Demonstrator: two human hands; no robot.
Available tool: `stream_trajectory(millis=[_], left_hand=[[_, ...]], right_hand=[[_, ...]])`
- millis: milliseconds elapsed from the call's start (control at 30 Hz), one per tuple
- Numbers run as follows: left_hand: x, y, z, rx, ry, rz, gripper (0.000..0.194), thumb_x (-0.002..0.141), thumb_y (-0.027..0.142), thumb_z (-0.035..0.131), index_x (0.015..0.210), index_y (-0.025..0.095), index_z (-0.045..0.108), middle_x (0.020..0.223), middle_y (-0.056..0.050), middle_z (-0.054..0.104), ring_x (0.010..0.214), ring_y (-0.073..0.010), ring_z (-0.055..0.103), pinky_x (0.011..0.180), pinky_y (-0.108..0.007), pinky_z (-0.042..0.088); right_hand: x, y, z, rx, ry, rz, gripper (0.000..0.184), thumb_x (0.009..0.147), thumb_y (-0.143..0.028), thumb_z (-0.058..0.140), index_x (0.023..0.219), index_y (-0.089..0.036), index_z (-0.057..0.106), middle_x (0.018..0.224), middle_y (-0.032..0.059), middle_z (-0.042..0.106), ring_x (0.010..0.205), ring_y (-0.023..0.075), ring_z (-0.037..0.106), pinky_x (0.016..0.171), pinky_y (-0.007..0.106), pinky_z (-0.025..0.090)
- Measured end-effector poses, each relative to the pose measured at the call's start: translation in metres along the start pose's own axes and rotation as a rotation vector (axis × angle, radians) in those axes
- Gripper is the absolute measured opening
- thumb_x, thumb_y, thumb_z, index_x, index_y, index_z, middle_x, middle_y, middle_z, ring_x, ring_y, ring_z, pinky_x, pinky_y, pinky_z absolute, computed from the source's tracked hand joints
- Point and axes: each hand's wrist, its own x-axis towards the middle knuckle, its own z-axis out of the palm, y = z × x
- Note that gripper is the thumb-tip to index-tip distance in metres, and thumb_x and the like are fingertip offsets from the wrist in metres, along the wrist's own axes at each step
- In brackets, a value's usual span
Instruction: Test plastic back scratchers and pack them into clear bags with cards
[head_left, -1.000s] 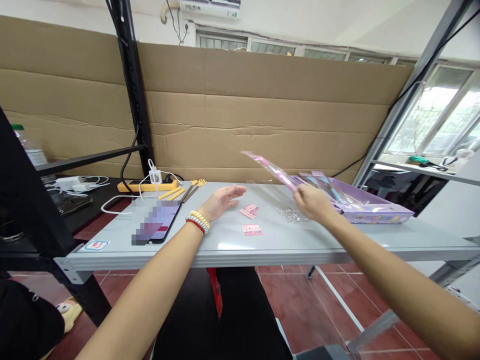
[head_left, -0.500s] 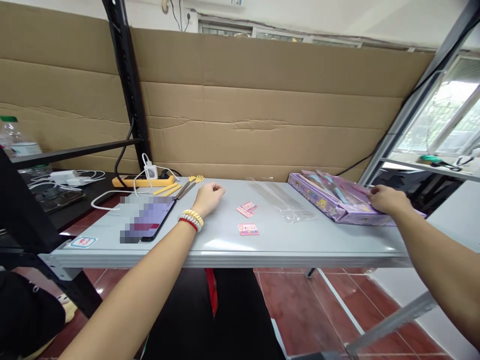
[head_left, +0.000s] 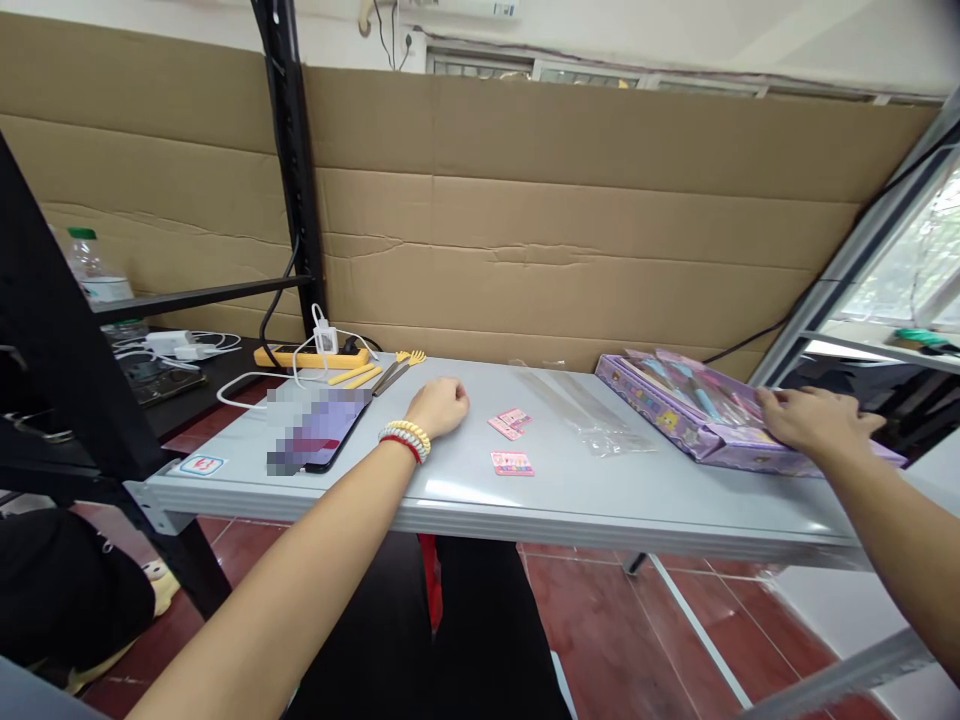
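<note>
My left hand (head_left: 440, 406) rests on the grey table (head_left: 570, 495) curled into a loose fist, a beaded bracelet on the wrist; nothing shows in it. Just right of it lie small pink cards (head_left: 511, 424) and one more pink card (head_left: 512, 463). My right hand (head_left: 810, 420) lies flat, fingers spread, on the near right end of a purple box (head_left: 679, 415) holding several pink and blue packaged items. Clear plastic sleeves (head_left: 585, 410) lie between the cards and the box.
A phone (head_left: 319, 432) lies left of my left hand. Behind it are a yellow power strip with a white charger (head_left: 315, 352), yellow sticks and small forks (head_left: 382, 370). A black shelf post (head_left: 289, 170) and cardboard wall stand behind. A side shelf (head_left: 150, 350) holds cables and a bottle.
My right hand carried a pink packaged item from above the table to the purple box, let it go, and now rests flat there. My left hand closed from open into a fist.
</note>
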Motion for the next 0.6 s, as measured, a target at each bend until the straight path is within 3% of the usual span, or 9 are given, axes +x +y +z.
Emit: stream_trajectory(millis=[100,167,300,467,600], left_hand=[[-0.002,0.000,0.000,0.180,0.009,-0.015,0.030,0.078,0.021,0.043,0.094,0.015,0.068,0.104,-0.015,0.064,0.100,-0.0273,0.058,0.084,-0.036,0.045],[-0.003,0.000,-0.001,0.266,0.029,-0.072,0.033,0.079,0.021,0.043,0.099,0.014,0.068,0.108,-0.017,0.062,0.106,-0.0291,0.055,0.087,-0.037,0.044],[0.000,-0.002,-0.007,0.349,0.109,-0.194,0.036,0.079,0.021,0.043,0.104,0.011,0.066,0.113,-0.020,0.059,0.110,-0.0322,0.051,0.090,-0.041,0.043],[0.015,-0.014,-0.019,0.405,0.183,-0.305,0.033,0.079,0.019,0.044,0.100,0.007,0.067,0.108,-0.022,0.062,0.106,-0.0324,0.055,0.085,-0.040,0.045],[0.029,-0.028,-0.034,0.392,0.154,-0.434,0.031,0.079,0.019,0.046,0.100,0.008,0.067,0.105,-0.022,0.065,0.103,-0.0323,0.059,0.079,-0.039,0.047]], right_hand=[[-0.017,-0.043,-0.024,-0.038,0.036,0.014,0.028,0.082,-0.030,0.050,0.092,-0.017,0.073,0.108,0.0267,0.060,0.109,0.0344,0.048,0.079,0.052,0.027],[-0.031,-0.084,-0.043,0.028,0.061,-0.049,0.031,0.084,-0.029,0.048,0.096,-0.013,0.071,0.106,0.0256,0.061,0.106,0.0323,0.050,0.080,0.047,0.030],[-0.063,-0.176,-0.067,0.328,-0.010,-0.307,0.027,0.082,-0.028,0.050,0.089,-0.011,0.069,0.099,0.0180,0.065,0.094,0.0237,0.055,0.080,0.034,0.036],[-0.113,-0.274,-0.064,0.497,-0.136,-0.661,0.020,0.080,-0.026,0.051,0.081,-0.014,0.067,0.092,0.0115,0.065,0.090,0.0211,0.055,0.081,0.030,0.037],[-0.146,-0.313,-0.049,0.471,-0.222,-0.819,0.021,0.082,-0.026,0.049,0.083,-0.016,0.067,0.091,0.0101,0.064,0.091,0.0221,0.054,0.081,0.031,0.037]])
